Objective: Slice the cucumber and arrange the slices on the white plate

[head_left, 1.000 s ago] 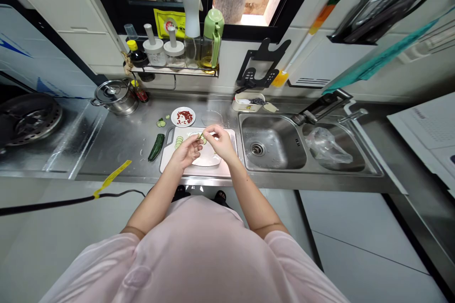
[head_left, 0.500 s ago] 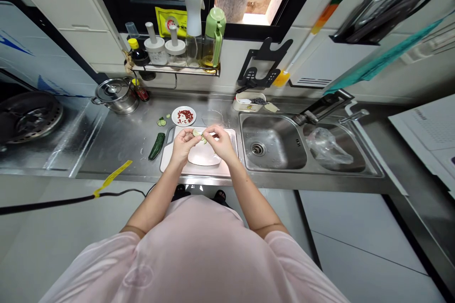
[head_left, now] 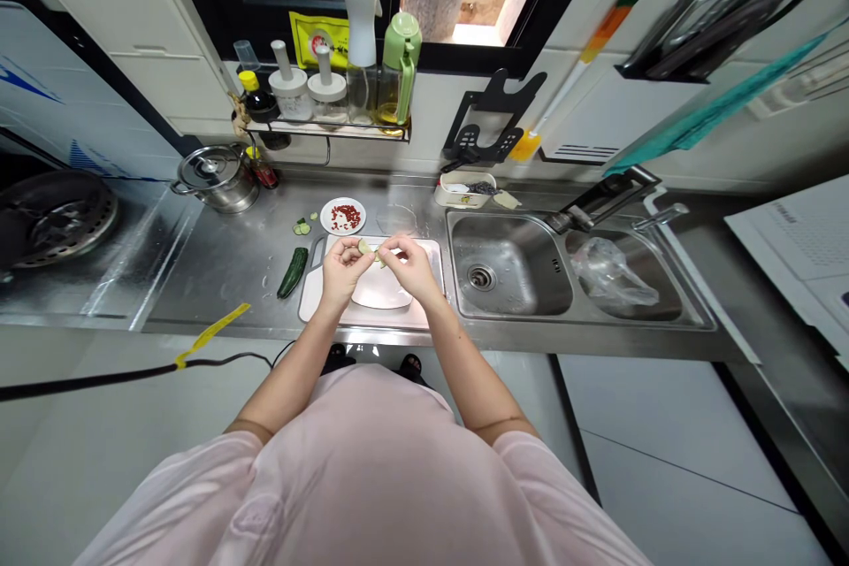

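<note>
Pinching a thin cucumber slice (head_left: pixel 364 246) in narrow fingertip grips, the left hand (head_left: pixel 343 270) and right hand (head_left: pixel 411 267) meet above a white cutting board (head_left: pixel 424 317). The slice lies crosswise between them, nearer the left hand. A dark green cucumber piece (head_left: pixel 293 272) lies just beyond the board's left edge.

The shirt (head_left: pixel 371 478) is pale pink; the whole cucumber (head_left: pixel 293 272) is dark green; the small plate (head_left: pixel 330 217) is white, with red flakes (head_left: pixel 346 217); the tape (head_left: pixel 212 334) is yellow, on a black cable (head_left: pixel 99 378).
</note>
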The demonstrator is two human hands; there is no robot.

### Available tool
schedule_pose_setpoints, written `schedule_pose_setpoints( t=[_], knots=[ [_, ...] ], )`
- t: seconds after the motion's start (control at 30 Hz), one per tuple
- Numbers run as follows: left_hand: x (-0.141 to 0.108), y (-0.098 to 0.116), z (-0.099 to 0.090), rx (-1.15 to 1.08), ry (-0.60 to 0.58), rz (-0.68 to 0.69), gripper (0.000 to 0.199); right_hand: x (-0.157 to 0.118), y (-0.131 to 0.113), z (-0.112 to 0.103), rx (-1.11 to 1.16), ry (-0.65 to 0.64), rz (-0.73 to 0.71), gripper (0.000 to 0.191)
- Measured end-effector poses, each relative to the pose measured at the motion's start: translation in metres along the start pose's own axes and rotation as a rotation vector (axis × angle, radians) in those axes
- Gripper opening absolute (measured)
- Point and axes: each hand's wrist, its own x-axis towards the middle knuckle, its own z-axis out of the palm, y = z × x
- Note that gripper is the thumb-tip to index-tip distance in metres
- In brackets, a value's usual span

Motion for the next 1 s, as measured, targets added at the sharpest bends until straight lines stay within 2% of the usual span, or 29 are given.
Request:
schedule_pose_setpoints(
  t=[0.33,0.57,0.73,1.0],
  knots=[
    [0.001,-0.003,-0.001,0.014,-0.012,0.051,0.034,-0.001,0.002,0.001,0.013,-0.003,-0.001,0.019],
    [0.002,-0.005,-0.002,0.008,-0.018,0.038,0.033,0.002,0.003,-0.001,0.036,-0.022,0.036,0.021],
    [0.008,-0.019,-0.005,-0.021,0.007,-0.083,0.031,0.012,0.011,-0.018,0.048,-0.184,0.092,0.023],
    [0.013,-0.051,-0.005,0.021,-0.043,-0.2,0.041,0.025,0.049,-0.04,-0.121,-0.423,0.172,0.022]
  ],
)
